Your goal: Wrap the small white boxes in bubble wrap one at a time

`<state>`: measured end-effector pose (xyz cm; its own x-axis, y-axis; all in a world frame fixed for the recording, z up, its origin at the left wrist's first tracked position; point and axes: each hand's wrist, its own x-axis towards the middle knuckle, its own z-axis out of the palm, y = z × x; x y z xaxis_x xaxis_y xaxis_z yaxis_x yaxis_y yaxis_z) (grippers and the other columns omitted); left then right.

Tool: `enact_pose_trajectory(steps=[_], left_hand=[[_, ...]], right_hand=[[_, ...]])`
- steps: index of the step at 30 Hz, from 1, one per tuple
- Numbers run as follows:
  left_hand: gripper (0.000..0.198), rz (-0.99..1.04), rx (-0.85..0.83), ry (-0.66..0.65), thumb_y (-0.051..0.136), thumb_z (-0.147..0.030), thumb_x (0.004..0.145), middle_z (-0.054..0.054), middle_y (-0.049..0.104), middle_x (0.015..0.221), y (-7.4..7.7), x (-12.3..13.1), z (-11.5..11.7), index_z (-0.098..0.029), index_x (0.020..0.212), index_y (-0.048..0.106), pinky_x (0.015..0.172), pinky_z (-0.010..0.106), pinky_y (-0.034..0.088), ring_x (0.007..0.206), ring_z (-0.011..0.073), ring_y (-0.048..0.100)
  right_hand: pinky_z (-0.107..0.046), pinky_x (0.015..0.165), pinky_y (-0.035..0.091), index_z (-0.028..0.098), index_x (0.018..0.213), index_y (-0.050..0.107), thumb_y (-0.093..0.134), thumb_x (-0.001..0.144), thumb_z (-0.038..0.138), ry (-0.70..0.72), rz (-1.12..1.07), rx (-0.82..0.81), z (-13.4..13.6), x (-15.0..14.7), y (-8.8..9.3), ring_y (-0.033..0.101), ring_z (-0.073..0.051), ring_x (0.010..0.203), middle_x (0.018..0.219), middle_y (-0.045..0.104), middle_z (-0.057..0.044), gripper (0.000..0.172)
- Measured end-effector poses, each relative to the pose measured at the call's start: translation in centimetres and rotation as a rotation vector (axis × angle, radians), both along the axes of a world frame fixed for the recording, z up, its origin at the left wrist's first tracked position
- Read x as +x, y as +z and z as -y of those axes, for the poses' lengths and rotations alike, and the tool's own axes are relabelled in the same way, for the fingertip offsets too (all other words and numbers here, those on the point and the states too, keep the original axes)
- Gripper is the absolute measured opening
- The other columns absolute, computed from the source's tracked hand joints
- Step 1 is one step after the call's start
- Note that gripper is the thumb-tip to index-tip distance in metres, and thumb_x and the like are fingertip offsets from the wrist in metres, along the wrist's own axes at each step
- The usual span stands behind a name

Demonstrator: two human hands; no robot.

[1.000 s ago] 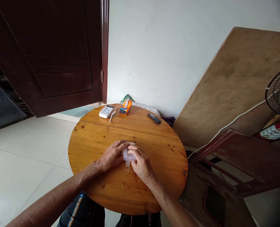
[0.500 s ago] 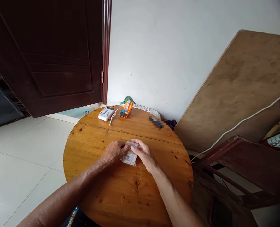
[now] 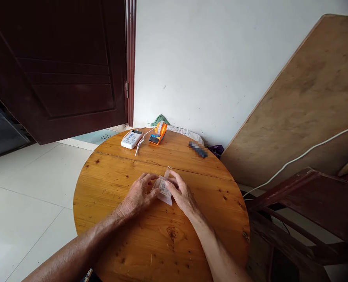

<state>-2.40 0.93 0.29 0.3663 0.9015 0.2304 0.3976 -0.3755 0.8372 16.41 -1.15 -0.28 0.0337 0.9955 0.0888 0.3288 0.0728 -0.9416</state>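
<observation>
A small clear plastic packet [image 3: 164, 197] with a white printed label lies between my hands, low over the middle of the round wooden table [image 3: 103, 184]. My left hand [image 3: 140, 194] grips its left side, thumb on the label face and fingers curled behind. On the right edge, my right hand [image 3: 182, 196] holds the packet between thumb and fingers. A clear strip [image 3: 168, 171], which looks like tape, sticks up from the packet's far end beside my right fingers. What the packet contains cannot be made out.
Toward the back of the table stand an orange tape dispenser [image 3: 162, 132] and a white device [image 3: 131, 139] with a white cable [image 3: 141, 143]. A blurred-out dark object [image 3: 198, 149] lies at back right. A wooden chair [image 3: 312, 196] is to the right, a dark door [image 3: 74, 78] at left.
The clear strip now stands up from the packet's far end, where my fingers were gathered before. My left thumb has moved down onto the label. The view has shifted slightly.
</observation>
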Motion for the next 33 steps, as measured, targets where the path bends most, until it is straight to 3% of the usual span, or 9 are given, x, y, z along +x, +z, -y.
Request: enact_pose_trajectory(steps=[4,9,13,19,25,33], left_hand=[[0.022,0.013,-0.004,-0.029,0.057,-0.017,0.078,0.004,0.063,0.092,-0.2,0.5,0.1,-0.018,0.098,0.065,0.074,0.028,0.049,0.08,0.0159,0.058],[0.042,0.049,0.068,-0.063,0.055,-0.016,0.081,0.009,0.056,0.12,-0.3,0.4,0.1,-0.02,0.122,0.06,0.083,0.03,0.053,0.092,0.0168,0.061],[0.042,0.017,0.093,-0.138,0.059,-0.019,0.082,0.009,0.054,0.127,-0.3,0.4,0.2,-0.022,0.123,0.061,0.088,0.032,0.052,0.099,0.0187,0.061],[0.041,-0.033,0.047,-0.066,0.068,-0.029,0.079,0.005,0.059,0.102,-0.7,0.8,0.7,-0.022,0.119,0.062,0.07,0.028,0.051,0.071,0.0137,0.057],[0.033,-0.012,0.016,-0.027,0.068,-0.03,0.08,0.003,0.06,0.096,-0.7,0.7,0.5,-0.021,0.112,0.065,0.068,0.026,0.05,0.07,0.0123,0.055],[0.032,-0.01,-0.024,-0.022,0.068,-0.028,0.08,0.002,0.059,0.092,-0.6,0.6,0.0,-0.021,0.112,0.067,0.066,0.023,0.049,0.067,0.011,0.054]], right_hand=[[-0.036,0.083,0.053,0.02,0.125,0.059,0.06,0.085,0.048,-0.033,-0.077,-0.03,-0.4,0.4,0.6,0.069,-0.023,0.091,0.098,0.075,-0.005,0.049],[-0.03,0.066,0.05,0.018,0.097,0.067,0.067,0.075,0.043,-0.09,-0.142,-0.139,-1.9,0.0,1.7,0.066,-0.02,0.073,0.08,0.073,-0.003,0.033],[-0.026,0.055,0.044,0.018,0.086,0.065,0.068,0.069,0.036,-0.101,-0.21,-0.109,-2.9,-0.9,1.3,0.059,-0.015,0.058,0.065,0.066,0.002,0.025],[-0.026,0.06,0.046,0.019,0.073,0.067,0.066,0.07,0.036,-0.169,-0.166,0.016,-2.9,-1.3,0.2,0.057,-0.015,0.063,0.067,0.066,0.001,0.017],[-0.026,0.062,0.046,0.02,0.069,0.066,0.064,0.073,0.037,-0.111,-0.146,0.04,-2.7,-1.4,0.9,0.057,-0.015,0.065,0.067,0.065,0.0,0.018],[-0.024,0.062,0.044,0.02,0.071,0.062,0.056,0.076,0.027,0.031,-0.019,0.104,-2.6,-0.6,2.1,0.057,-0.015,0.065,0.069,0.064,0.001,0.011]])
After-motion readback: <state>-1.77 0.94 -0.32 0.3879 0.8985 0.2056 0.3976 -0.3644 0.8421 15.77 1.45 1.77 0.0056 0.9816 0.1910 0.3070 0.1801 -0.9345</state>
